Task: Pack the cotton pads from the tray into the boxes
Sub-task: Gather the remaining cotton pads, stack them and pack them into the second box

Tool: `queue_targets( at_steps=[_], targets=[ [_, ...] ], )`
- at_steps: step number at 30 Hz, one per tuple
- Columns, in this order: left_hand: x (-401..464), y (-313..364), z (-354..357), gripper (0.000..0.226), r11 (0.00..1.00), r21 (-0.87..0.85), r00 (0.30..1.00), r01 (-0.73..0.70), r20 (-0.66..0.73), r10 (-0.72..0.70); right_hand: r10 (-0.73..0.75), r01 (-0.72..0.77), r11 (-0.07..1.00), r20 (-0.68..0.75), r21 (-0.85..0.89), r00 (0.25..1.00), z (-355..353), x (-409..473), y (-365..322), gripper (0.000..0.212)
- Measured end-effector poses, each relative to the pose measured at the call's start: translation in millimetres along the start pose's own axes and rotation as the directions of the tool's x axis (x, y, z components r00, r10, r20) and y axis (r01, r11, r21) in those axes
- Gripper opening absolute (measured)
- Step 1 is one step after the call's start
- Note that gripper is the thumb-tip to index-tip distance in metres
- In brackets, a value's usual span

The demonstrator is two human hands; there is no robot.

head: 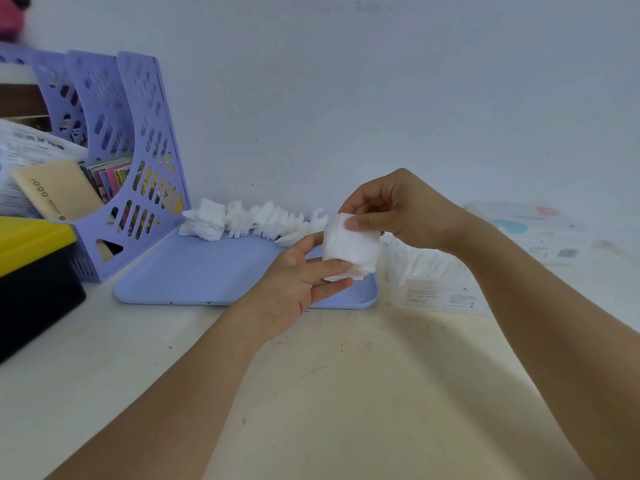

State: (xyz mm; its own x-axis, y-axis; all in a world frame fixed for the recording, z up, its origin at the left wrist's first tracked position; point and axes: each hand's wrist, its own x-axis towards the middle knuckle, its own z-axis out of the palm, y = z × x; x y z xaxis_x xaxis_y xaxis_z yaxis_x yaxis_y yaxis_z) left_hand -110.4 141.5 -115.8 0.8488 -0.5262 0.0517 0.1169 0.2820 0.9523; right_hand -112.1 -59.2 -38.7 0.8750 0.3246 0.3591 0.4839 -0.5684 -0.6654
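Observation:
A stack of white square cotton pads (349, 247) is held above the right end of the lilac tray (194, 271). My right hand (398, 209) grips the stack from above, thumb on its front face. My left hand (298, 282) supports it from below with straight fingers under the pads. A long row of loose cotton pads (249, 220) lies along the tray's far edge by the wall. A clear box (433, 271) with pads standing in it sits just right of the tray, partly hidden behind my right wrist.
A lilac file rack (114, 161) with booklets stands at the left. A black bin with a yellow lid (31, 268) sits at the left edge. A flat clear package (540, 226) lies at the far right by the wall.

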Motion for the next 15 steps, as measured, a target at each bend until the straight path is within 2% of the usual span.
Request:
queue_targets(
  at_steps=[5,10,13,15],
  targets=[
    [0.4,0.5,0.0,0.061,0.999,-0.050,0.999,0.013,0.038,-0.011,-0.015,0.016,1.000,-0.036,0.011,0.999,5.6,1.3,1.7,0.012],
    [1.3,4.7,3.7,0.049,0.969,-0.239,0.998,0.057,-0.013,-0.062,-0.038,0.039,0.999,-0.070,0.007,0.997,6.5,3.1,5.0,0.011],
    [2.5,3.9,4.4,0.031,0.979,-0.200,0.998,0.033,-0.048,-0.043,-0.057,0.060,0.998,-0.084,0.027,0.995,6.3,3.0,4.7,0.011],
    [1.7,4.2,5.3,0.028,0.982,-0.186,0.998,0.027,-0.050,-0.037,-0.068,0.071,0.997,-0.086,0.042,0.994,6.7,2.8,4.4,0.012]
  ],
)
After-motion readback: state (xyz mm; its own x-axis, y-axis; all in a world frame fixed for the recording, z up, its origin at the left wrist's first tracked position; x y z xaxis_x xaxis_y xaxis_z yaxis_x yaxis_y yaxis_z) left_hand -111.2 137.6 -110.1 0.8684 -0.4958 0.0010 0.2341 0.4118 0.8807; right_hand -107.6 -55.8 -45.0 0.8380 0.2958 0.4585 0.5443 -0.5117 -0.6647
